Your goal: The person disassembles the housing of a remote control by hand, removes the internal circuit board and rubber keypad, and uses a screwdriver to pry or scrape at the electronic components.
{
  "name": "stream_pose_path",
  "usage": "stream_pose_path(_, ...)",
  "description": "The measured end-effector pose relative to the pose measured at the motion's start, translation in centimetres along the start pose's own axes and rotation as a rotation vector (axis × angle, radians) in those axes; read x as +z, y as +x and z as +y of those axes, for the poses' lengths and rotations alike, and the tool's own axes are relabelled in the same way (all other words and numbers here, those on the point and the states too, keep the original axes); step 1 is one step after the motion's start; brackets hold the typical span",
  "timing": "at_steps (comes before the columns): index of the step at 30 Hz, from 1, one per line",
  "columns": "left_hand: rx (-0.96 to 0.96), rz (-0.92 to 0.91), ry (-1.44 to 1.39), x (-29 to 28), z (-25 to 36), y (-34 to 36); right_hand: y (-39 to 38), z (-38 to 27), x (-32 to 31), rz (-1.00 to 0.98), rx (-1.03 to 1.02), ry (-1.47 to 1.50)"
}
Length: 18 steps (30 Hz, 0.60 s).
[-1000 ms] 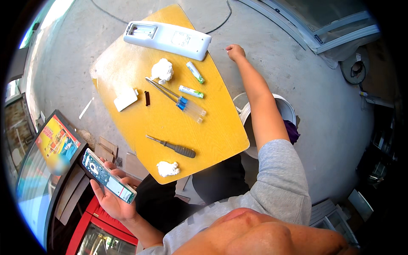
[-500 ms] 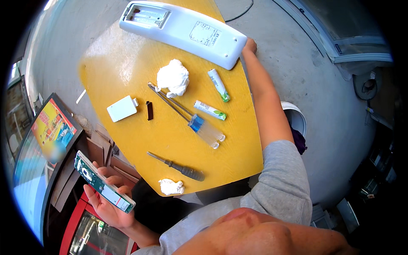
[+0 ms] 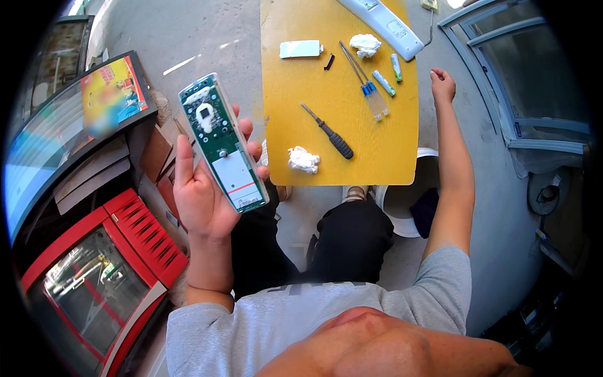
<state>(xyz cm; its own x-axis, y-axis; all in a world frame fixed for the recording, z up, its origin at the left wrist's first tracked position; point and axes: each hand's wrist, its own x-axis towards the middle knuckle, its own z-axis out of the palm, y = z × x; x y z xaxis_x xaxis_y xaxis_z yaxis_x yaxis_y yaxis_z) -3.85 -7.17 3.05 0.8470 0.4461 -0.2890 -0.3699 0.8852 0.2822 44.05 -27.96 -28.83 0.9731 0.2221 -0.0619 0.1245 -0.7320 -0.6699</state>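
My left hand point(image 3: 210, 195) grips an opened remote control half point(image 3: 229, 160), its green circuit board and white screen part showing. Thumb and fingers hold it by its long edges, left of the table. Off the table's right edge, my right hand point(image 3: 443, 83) is closed with its fingertips together; whether anything is in it is hidden. Nearest to it is the white remote back shell point(image 3: 397, 28), battery bay facing up, at the far right table corner. Two batteries point(image 3: 396, 66) lie near that shell. Beside them are two screwdrivers point(image 3: 370, 94) with clear and blue handles.
The yellow table point(image 3: 377, 160) also bears a dark-handled screwdriver point(image 3: 336, 138), crumpled tissues point(image 3: 304, 160), a white battery cover point(image 3: 300, 49) and a small dark strip point(image 3: 330, 61). A white bucket point(image 3: 392, 217) stands below its right corner. At left are a red-framed cabinet point(image 3: 147, 239) and boards point(image 3: 94, 176).
My left hand has raised the circuit-board half and brought it rightward. My right hand has come away from beside the back shell, out past the table's right edge. The view has shifted.
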Motion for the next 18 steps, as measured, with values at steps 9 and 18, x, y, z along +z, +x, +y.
stream_pose_path(9, 0.021, -0.096, 0.126, -0.5, -1.3, -0.7, -16.2, -17.1, -15.3, -0.116, 0.043, 0.890)
stream_pose_path(18, -0.144, -0.403, 0.035, 5.6, -2.7, 3.7, -28.0, -33.9, -20.4, -0.191, -0.338, 1.204)
